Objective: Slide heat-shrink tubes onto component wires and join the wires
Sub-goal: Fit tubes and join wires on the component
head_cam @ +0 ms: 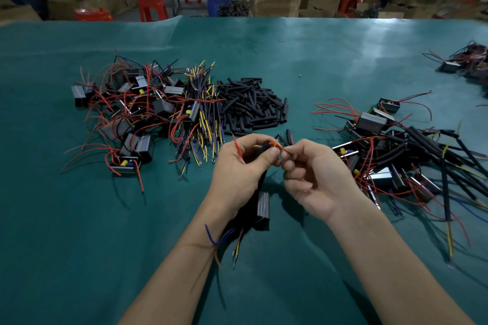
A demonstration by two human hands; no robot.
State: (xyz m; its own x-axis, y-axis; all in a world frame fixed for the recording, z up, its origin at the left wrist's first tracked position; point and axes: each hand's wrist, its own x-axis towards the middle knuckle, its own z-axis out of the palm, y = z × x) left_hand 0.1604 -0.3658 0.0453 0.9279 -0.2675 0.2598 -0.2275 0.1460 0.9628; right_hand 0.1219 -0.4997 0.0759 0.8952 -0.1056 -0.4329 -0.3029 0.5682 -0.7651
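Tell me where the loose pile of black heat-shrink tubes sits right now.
In the head view, the pile of black heat-shrink tubes lies on the green table, just beyond the left hand, right beside the bundle of yellow and blue wires.

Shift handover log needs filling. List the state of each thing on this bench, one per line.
Left hand: grips a black tube and wire.
Right hand: pinches wire ends at the left thumb.
Held component: hangs below the left hand, wires trailing.
Heat-shrink tube pile: loose, unused.
Left component pile: wires bare of tubes.
Right component pile: long black tubes on wires.
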